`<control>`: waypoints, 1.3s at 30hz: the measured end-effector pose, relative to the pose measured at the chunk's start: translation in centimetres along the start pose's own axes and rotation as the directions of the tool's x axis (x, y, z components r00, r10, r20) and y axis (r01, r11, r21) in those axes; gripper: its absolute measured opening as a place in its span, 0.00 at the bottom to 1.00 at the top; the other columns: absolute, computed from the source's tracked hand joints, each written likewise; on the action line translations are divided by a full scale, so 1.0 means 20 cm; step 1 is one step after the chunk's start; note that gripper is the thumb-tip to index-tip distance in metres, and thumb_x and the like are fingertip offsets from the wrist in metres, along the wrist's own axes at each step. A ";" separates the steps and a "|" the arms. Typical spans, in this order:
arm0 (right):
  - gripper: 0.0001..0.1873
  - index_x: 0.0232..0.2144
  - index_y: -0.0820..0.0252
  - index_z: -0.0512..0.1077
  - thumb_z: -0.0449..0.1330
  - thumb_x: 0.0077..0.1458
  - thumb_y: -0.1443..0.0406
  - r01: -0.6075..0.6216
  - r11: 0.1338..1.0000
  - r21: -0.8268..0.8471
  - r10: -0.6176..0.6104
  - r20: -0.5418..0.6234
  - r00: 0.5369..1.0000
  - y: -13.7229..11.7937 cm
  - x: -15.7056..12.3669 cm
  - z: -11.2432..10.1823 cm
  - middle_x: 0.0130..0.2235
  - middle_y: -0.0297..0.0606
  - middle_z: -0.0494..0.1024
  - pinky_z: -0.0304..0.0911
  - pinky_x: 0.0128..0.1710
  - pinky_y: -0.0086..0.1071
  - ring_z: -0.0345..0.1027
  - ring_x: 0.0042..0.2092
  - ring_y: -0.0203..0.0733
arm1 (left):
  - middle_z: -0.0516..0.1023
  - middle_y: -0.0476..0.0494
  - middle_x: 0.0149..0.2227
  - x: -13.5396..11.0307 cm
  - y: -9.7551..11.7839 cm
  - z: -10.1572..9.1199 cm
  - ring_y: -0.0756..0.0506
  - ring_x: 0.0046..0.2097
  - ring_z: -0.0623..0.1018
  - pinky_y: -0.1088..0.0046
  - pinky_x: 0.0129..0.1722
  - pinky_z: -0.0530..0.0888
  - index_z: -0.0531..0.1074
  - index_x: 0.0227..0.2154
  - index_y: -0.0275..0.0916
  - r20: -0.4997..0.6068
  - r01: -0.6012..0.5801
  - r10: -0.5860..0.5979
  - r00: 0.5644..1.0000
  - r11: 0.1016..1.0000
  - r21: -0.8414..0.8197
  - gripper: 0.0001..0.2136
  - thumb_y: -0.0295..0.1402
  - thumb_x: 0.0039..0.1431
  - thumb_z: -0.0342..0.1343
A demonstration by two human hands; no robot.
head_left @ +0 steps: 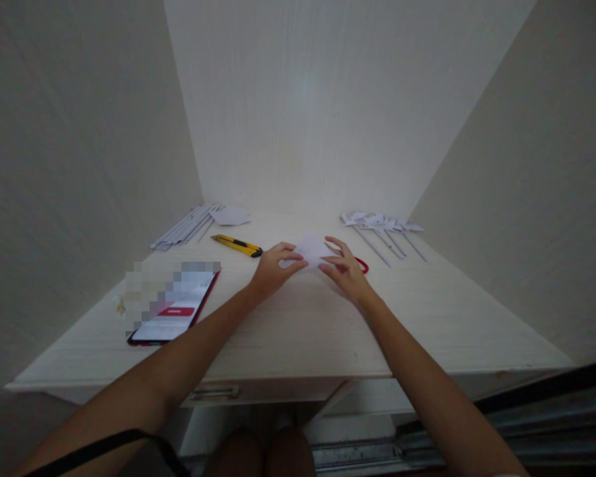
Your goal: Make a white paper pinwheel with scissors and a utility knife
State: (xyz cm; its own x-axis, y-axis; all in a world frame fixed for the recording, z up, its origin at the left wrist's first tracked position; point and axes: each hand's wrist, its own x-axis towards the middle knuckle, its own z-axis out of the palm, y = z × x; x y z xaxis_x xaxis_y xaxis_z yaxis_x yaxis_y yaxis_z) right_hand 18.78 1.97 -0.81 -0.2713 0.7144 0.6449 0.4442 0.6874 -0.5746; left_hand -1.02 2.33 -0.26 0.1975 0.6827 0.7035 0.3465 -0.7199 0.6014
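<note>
- Two hands meet over the middle of the bench (298, 331) in the head view, each with fingers curled and closed on the same piece of white paper (312, 249)
- left hand (273, 268) grips the paper's left edge, thumb toward the near side
- right hand (345, 270) holds the right edge, fingers spread flat over it
- white paper lies low at the bench surface, between the two hands and toward the back wall
- red loop (363, 265) shows just behind the right hand; what it belongs to cannot be told
- yellow utility knife (237, 245) lies just left of the left hand
- phone (176, 311) lies near the left front edge, screen lit
- bundle of white sticks (183, 228) and a flat folded sheet (231, 216) sit at the back left
- folded paper shapes on sticks (382, 228) lie at the back right
</note>
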 end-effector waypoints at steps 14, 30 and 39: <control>0.09 0.26 0.59 0.76 0.62 0.45 0.59 -0.107 0.986 0.125 0.118 -0.081 0.990 -0.01 0.02 0.02 0.43 0.42 0.66 0.63 0.39 0.33 0.64 0.42 0.40 | 0.68 0.51 0.23 0.00 0.03 0.01 0.52 0.27 0.69 0.78 0.29 0.65 0.68 0.31 0.36 0.118 0.167 -0.163 0.980 0.986 -0.028 0.14 0.37 0.60 0.40; 0.07 0.26 0.55 0.75 0.64 0.41 0.61 -0.178 0.758 0.627 0.331 -0.134 0.934 -0.01 0.04 0.03 0.46 0.39 0.71 0.60 0.45 0.36 0.65 0.46 0.39 | 0.75 0.45 0.25 -0.01 0.08 0.03 0.48 0.24 0.75 0.73 0.24 0.70 0.54 0.52 0.30 0.299 0.476 -0.376 0.877 0.763 -0.438 0.27 0.33 0.49 0.52; 0.10 0.29 0.57 0.76 0.64 0.40 0.62 -0.265 0.822 0.504 0.347 -0.073 0.935 -0.06 0.05 0.03 0.39 0.40 0.75 0.61 0.41 0.34 0.67 0.41 0.39 | 0.74 0.46 0.24 -0.01 0.06 0.04 0.47 0.23 0.76 0.71 0.24 0.73 0.61 0.40 0.33 0.373 0.516 -0.368 0.852 0.711 -0.478 0.17 0.33 0.47 0.55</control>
State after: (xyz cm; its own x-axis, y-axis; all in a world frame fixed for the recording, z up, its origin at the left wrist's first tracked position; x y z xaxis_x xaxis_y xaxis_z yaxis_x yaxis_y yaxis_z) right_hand 17.43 1.91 0.24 -0.0376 0.8970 0.4405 0.0062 0.4410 -0.8975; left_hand 0.09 1.35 0.01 0.3831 0.8929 0.2367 -0.0900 -0.2190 0.9716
